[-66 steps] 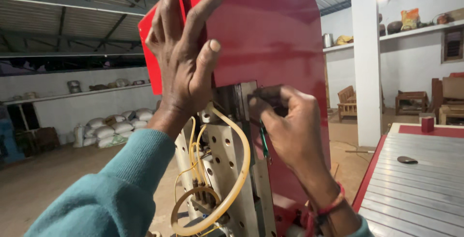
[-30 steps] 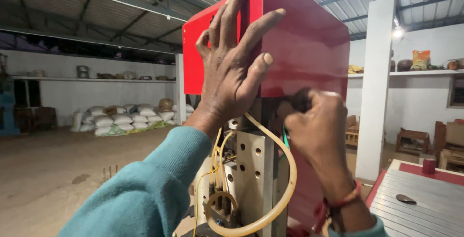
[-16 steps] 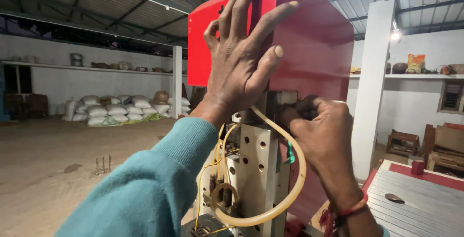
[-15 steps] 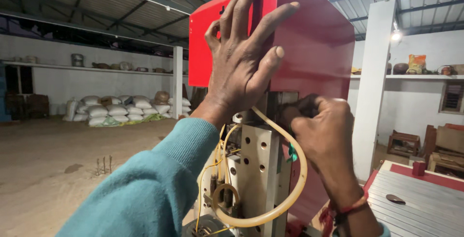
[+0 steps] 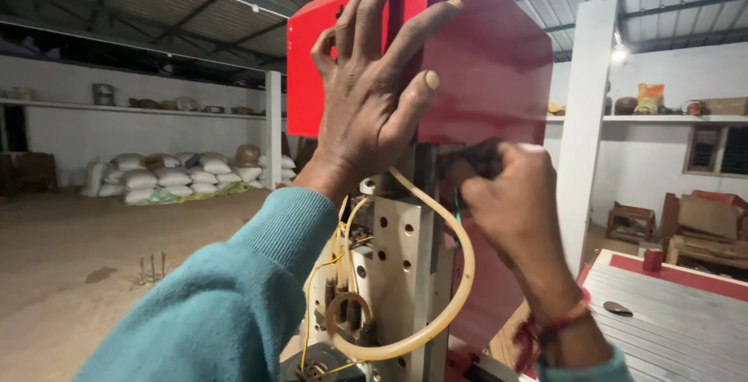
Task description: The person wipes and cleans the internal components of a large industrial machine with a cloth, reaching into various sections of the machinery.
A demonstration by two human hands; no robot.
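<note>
L hand (image 5: 374, 102) spread flat on red cover (image 5: 483, 63); R hand (image 5: 514, 211) clenched on dark part just below its edge, beside hose (image 5: 460, 273).

The machine cover (image 5: 483, 63) is a plain glossy red, and the drilled plate (image 5: 401, 273) below it is pale silver-grey, crossed by a cream-yellow tube (image 5: 460, 273) and thin yellow wires (image 5: 343, 234). The sleeve (image 5: 226, 312) on the near arm is teal knit, and the other wrist wears a red thread band (image 5: 545, 327). The slatted table (image 5: 670, 327) is grey with a red border, and the far sacks (image 5: 156, 179) are off-white.
</note>
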